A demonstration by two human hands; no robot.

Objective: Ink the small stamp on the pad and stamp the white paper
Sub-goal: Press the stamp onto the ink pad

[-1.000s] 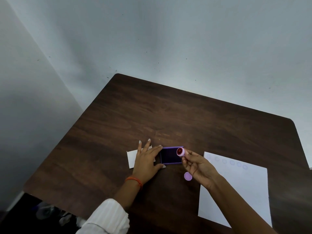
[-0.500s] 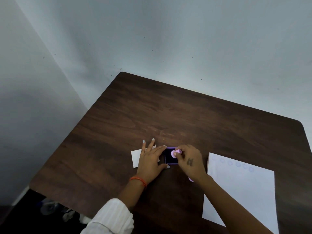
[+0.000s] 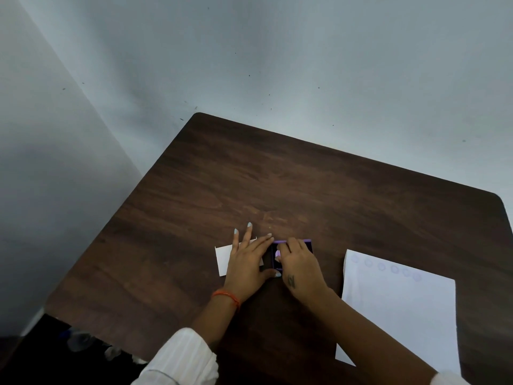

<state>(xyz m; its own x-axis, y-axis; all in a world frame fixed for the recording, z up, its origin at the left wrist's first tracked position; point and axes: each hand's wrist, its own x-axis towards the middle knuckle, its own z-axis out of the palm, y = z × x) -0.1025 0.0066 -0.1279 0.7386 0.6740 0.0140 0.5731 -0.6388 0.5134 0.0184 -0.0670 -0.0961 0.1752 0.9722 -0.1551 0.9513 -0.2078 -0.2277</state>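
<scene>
A purple ink pad (image 3: 307, 243) lies open on the dark wooden table (image 3: 249, 184), mostly covered by my hands. My right hand (image 3: 299, 266) holds the small pink stamp (image 3: 277, 254) and presses it down on the pad's dark surface. My left hand (image 3: 248, 259) lies flat beside the pad's left edge, fingers spread, thumb at the pad's near corner. The white paper (image 3: 399, 307) lies to the right, with a row of several faint round purple stamp marks along its top edge.
A small white card (image 3: 222, 258) lies under my left hand. The table's rounded corners and edges sit against a pale wall at the back and left. The purple stamp cap seen earlier is hidden under my right hand.
My right hand turned the stamp face down and lowered it onto the pad. The left hand stayed beside the pad. The camera shifted slightly.
</scene>
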